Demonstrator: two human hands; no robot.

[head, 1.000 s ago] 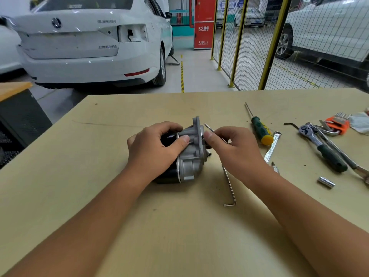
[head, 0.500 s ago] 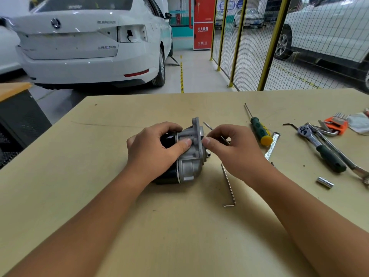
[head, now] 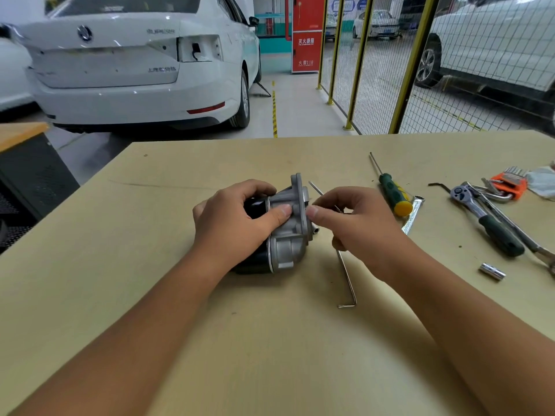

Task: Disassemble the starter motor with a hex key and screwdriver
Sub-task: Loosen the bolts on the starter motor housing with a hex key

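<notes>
Two hands at the starter motor (head: pixel 285 232) on the surface (head: pixel 150 295) | left hand (head: pixel 234 223) grips housing | right hand (head: pixel 354 223) pinches a thin rod (head: pixel 316 190) at the flange | step: likely withdrawing a through-bolt | next: steady straight pull.

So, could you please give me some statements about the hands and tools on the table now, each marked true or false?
1. The left hand grips the starter motor. True.
2. The screwdriver is in the right hand. False: it lies on the table.
3. The ratchet wrench lies right of the screwdriver. True.
4. The loose socket sits on the ratchet. False: it lies apart.
</notes>
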